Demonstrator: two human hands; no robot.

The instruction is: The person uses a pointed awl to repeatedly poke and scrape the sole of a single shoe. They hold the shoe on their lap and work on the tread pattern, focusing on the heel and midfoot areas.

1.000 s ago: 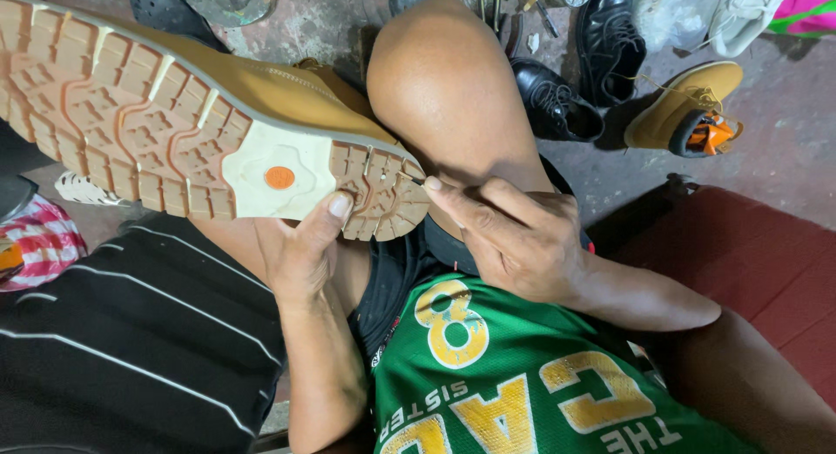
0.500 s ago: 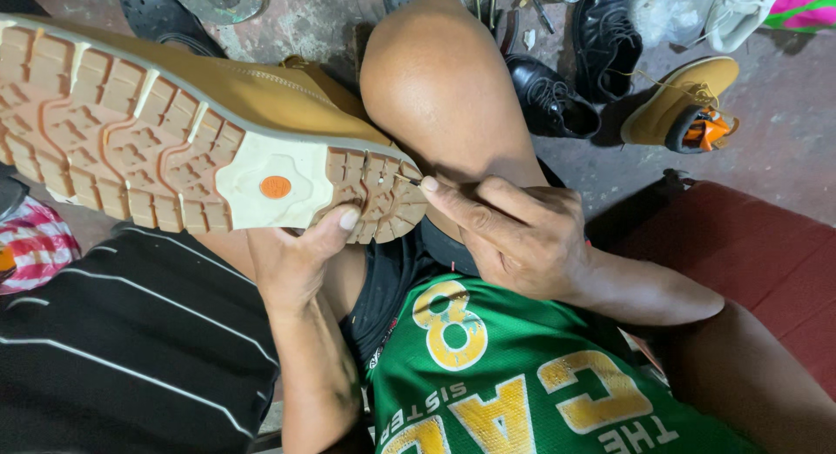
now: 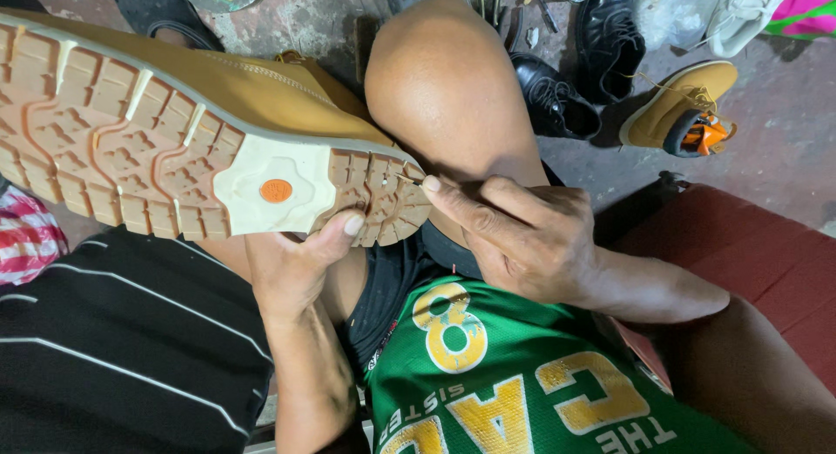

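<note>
Left hand (image 3: 296,267) holds one tan boot (image 3: 200,141); right hand (image 3: 522,236) at heel.

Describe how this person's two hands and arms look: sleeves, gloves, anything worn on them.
Both the left hand and right hand are bare: no gloves, rings or watch visible. Both forearms are uncovered, with no sleeves in view. Fingernails are short and pale.

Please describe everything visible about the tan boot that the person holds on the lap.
The tan boot lies on its side across the lap, sole facing the camera, heel toward the knee. The upper looks like matte leather with pale stitching. The lugged sole looks like rubber, brownish, with a cream middle patch bearing a small orange disc. The left hand supports the heel from below, thumb on the tread. The right hand presses a thin tool, hard to make out, against the heel edge.
</note>
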